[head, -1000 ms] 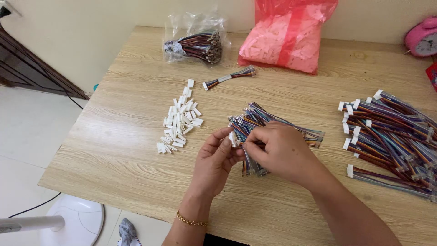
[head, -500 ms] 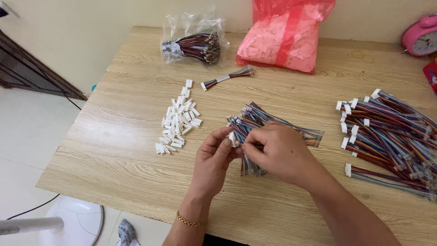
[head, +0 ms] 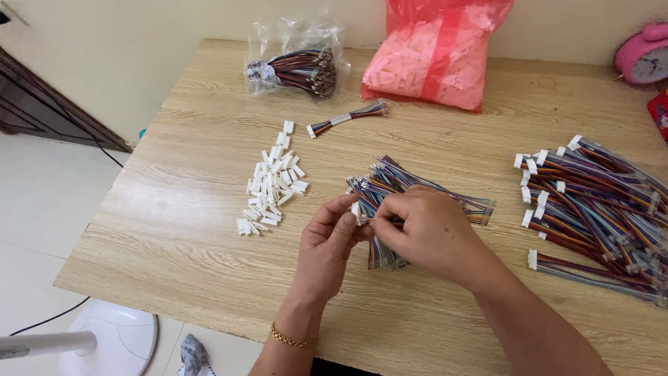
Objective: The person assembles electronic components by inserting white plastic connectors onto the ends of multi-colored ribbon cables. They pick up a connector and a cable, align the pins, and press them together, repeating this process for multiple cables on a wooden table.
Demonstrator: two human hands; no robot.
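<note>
At frame centre, on a pale wood-grain table (head: 174,237), both hands meet over a loose bundle of thin multicoloured wires (head: 410,184). Left hand (head: 327,244) pinches a small white plastic connector (head: 356,211) between thumb and fingers; right hand (head: 424,233) is curled, its fingertips closed on wire ends right at that connector, so the two hands touch. Whether the wires are already seated in the connector cannot be told.

Left of centre lies a heap of white connectors (head: 273,179), small, blocky and matt, too many and too overlapped to count. At the right edge sits one large pile of finished wires (head: 598,209), striped brown, red and blue, with white connectors on their left ends; about ten such ends show.

Toward the upper middle lies one single short harness (head: 348,117) with a white end. Behind it are two bags: one clear, crinkled bag of wires (head: 296,63) at upper left of centre, and one glossy red bag (head: 438,59) full of pale pieces at top centre. One pink round clock (head: 643,59) is cut off in the upper right corner. One thin gold bracelet (head: 292,339) circles the left wrist.
</note>
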